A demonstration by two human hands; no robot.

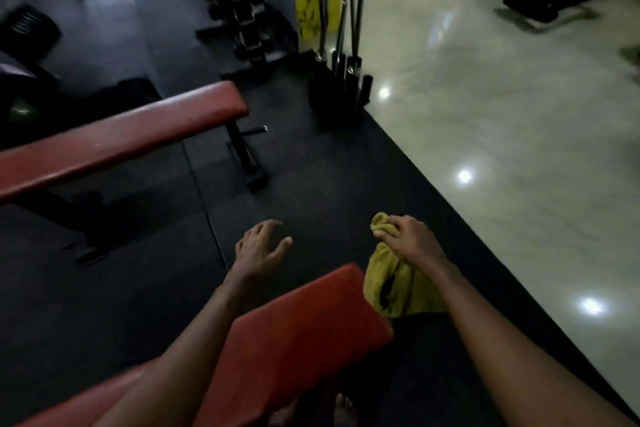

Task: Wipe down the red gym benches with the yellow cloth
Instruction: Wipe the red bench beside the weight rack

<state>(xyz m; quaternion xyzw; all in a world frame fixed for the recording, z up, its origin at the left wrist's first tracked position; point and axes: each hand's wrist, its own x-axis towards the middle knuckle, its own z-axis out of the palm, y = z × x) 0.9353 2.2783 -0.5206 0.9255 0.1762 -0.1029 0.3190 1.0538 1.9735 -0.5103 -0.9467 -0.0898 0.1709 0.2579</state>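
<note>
Right below me runs a red bench, its far end just short of my hands. A second red bench stands to the left on black legs. My right hand grips the yellow cloth, which hangs down past the near bench's right corner. My left hand hovers in the air beyond the near bench's end, fingers spread and loosely bent, holding nothing.
Black rubber flooring lies around both benches. A dumbbell rack and a holder with upright barbells stand ahead. Glossy pale tiles spread to the right, with machines at the far edge. My bare feet show at the bottom.
</note>
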